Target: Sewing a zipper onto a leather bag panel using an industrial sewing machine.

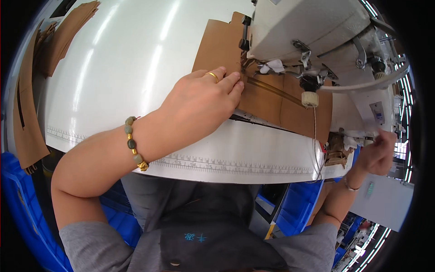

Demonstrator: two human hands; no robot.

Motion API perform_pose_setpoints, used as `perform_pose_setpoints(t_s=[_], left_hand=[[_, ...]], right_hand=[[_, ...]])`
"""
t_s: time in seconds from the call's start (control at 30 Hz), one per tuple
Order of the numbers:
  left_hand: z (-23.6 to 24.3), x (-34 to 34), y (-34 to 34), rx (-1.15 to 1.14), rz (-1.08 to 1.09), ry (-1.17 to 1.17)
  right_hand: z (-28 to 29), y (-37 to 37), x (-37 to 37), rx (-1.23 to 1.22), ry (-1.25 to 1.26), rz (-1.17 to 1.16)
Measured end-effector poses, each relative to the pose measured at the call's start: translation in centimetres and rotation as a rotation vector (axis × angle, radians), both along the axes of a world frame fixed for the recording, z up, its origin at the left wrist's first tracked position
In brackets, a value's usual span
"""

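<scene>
On the white, ruler-edged worktable (118, 90), a brown leather-like panel (217, 43) is laid at 12 o'clock, partly beneath the sewing machine (312, 31), and is pressed by the extended, ungripping fingers of the left hand (199, 97); at 3 o'clock the right hand (379, 154) is blurred, so its finger state cannot be told. Fingertips could be caught if slid nearer the machine's stitching end, and the panel could be skewed by uneven pressure.

Blue plastic bins (297, 206) below a glossy white tabletop (122, 77)
Flat brown pieces (70, 38) lie stacked upper left; a pale grey rectangular panel (385, 206) shows right.
</scene>
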State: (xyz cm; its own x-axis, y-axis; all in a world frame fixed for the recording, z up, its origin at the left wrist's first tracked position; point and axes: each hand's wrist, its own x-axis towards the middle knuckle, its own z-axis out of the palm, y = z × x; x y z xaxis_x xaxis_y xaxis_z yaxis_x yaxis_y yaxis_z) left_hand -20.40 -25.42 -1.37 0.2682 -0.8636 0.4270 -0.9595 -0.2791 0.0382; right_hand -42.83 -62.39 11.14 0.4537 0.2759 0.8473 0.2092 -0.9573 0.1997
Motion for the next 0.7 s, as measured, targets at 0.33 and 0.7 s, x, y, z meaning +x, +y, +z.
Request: perform_pose_setpoints(t_s=[0.33,0.7], left_hand=[[-0.5,-0.2,-0.1,-0.032,0.006,-0.026],[-0.6,-0.2,-0.3,0.024,0.016,0.013]], right_hand=[[6.7,-35.2,-13.6,1.482,0.103,-0.768],[-0.5,-25.8,-13.3,1.368,-0.223,-0.293]])
